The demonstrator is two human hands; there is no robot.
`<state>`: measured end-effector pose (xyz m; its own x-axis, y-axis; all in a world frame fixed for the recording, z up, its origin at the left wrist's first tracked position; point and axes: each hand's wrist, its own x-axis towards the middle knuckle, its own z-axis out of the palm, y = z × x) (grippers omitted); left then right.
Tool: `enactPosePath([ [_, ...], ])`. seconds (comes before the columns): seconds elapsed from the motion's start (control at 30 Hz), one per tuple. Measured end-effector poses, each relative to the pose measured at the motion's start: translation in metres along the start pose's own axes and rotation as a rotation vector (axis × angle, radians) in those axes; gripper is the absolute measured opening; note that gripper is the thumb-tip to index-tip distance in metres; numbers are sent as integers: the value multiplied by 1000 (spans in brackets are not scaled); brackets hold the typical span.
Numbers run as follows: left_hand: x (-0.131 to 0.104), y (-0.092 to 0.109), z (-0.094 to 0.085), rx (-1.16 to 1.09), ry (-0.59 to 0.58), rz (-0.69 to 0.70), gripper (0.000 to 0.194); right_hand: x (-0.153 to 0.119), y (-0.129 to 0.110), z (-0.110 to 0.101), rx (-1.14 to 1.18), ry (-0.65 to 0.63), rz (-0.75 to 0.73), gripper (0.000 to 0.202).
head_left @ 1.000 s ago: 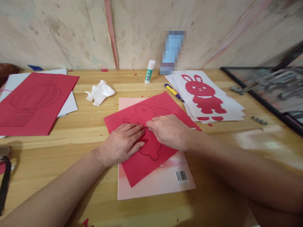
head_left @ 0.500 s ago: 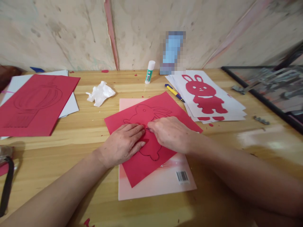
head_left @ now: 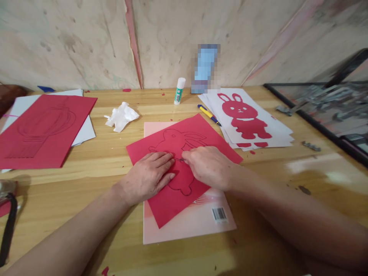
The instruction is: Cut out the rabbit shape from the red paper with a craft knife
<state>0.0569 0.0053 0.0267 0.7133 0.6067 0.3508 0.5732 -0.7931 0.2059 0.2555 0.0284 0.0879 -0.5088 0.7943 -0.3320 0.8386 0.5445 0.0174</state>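
Note:
A red paper sheet [head_left: 162, 207] with a rabbit outlined in dark lines lies tilted on a pale pink booklet [head_left: 172, 235] that has a barcode. My left hand [head_left: 152, 174] rests flat on the sheet's left side, fingers stretched over part of the drawing. Just right of those fingertips, my right hand [head_left: 208, 165] is closed in a pinch over the rabbit's middle. A thin pointed tool [head_left: 181, 159] pokes out from its fingers and touches the paper; most of it is hidden in the grip, so its kind is unclear.
Behind the sheet stand a glue stick [head_left: 178, 92] and a blurred phone-like object [head_left: 205, 67] against the wall. A yellow-blue pen [head_left: 209, 115] lies beside white sheets with a red rabbit [head_left: 248, 124]. Leftward are crumpled tissue [head_left: 122, 117] and red lantern-drawn paper [head_left: 51, 134].
My right hand has shifted slightly down and toward me over the drawing, with the tool still pinched. My left hand stays flat in place. The camera view has tilted a little.

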Motion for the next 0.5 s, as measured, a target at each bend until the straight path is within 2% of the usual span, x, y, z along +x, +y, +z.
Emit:
enactPosePath([
  [0.3, -2, -1, 1, -21, 20, 4, 36, -1, 4, 9, 43, 79, 24, 25],
  [0.5, -7, -7, -2, -147, 152, -84, 25, 0, 10, 18, 209, 201, 22, 19],
])
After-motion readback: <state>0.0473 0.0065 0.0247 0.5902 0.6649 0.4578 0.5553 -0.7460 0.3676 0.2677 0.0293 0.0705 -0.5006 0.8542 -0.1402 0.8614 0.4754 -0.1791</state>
